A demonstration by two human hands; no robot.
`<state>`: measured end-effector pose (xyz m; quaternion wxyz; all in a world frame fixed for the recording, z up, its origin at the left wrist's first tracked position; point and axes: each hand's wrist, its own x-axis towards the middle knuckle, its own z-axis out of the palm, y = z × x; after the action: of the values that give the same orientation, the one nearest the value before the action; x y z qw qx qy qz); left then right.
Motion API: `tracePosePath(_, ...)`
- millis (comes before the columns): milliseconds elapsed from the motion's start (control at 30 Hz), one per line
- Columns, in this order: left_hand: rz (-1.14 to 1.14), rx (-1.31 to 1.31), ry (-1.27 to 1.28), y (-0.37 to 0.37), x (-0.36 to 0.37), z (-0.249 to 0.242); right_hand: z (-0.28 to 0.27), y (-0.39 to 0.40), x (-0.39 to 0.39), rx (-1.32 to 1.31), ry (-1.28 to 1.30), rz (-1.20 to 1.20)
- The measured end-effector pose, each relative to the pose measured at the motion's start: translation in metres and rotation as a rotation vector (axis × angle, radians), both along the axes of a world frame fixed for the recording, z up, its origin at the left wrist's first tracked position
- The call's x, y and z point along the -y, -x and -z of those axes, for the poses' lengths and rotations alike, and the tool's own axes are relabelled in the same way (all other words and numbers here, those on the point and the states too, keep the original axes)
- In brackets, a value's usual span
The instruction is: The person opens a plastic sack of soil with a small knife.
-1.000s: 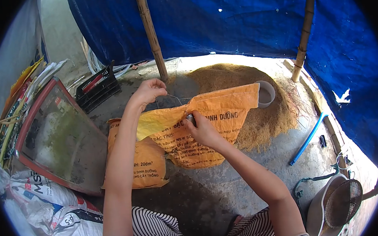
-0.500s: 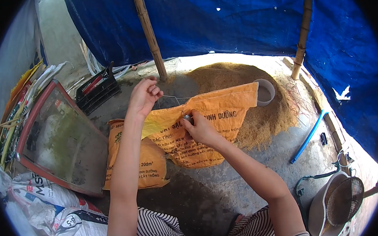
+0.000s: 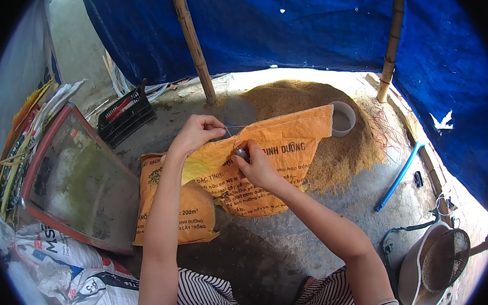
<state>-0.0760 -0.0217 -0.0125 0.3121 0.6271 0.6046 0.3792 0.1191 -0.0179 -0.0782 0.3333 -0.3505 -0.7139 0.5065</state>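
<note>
An orange printed sack [image 3: 287, 128] lies across the floor in front of me, its upper edge raised and a line of pale stitching along the right part. My right hand [image 3: 259, 165] is closed around an awl [image 3: 240, 151] with a metal collar, its thin shank pointing up at the sack's edge. Just left of the shank, my left hand [image 3: 201, 134] pinches a thin pale thread [image 3: 227, 130] between thumb and fingers. The awl's tip is too small to make out clearly, and most of its handle is hidden in my right palm.
Behind the sack is a heap of brown husk-like grain [image 3: 291, 96] with a white tub [image 3: 342, 118]. A red-framed panel [image 3: 78, 179] and white sacks [image 3: 90, 285] lie left. At right are a blue tube [image 3: 399, 177] and a bucket [image 3: 415, 259] with a sieve [image 3: 445, 260].
My left hand has moved down and right with the thread, closer to the awl, and the visible thread span is shorter. My right hand has barely moved.
</note>
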Motion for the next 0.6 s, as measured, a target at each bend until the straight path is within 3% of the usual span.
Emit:
tracePosePath(267, 0.021, -0.017, -0.035, -0.003, -0.006, 0.005, 0.004, 0.0, -0.003, -0.005, -0.123, 0.038)
tracePosePath(433, -0.005, -0.102, 0.039, -0.004, -0.002, -0.003, -0.011, -0.006, 0.005, -0.111, 0.205, -0.141)
tracePosePath(533, -0.02, -0.148, 0.067, -0.003, -0.001, -0.003, -0.011, -0.004, 0.005, -0.16, 0.275, -0.147)
tracePosePath(600, -0.027, -0.003, 0.002, 0.0, -0.002, 0.002, -0.012, -0.003, 0.004, -0.171, 0.293, -0.15)
